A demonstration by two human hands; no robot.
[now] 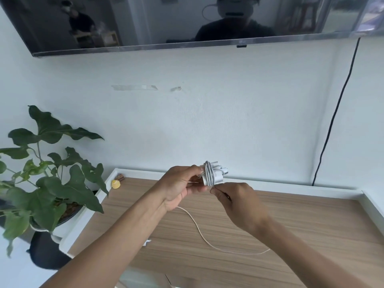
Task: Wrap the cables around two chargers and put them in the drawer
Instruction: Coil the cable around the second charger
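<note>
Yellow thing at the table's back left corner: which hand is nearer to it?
Left. The left hand, holding the charger, is right of the yellow thing; the right hand, pinching the cable, is farther right.

Loose cable (202, 238) crosses the tabletop (311, 208); plant (52, 173) crowds its left edge.

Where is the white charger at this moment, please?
In the head view the white charger is held at centre, above the wooden tabletop, gripped by the left hand, with the right hand pinching its cable just below.
</note>
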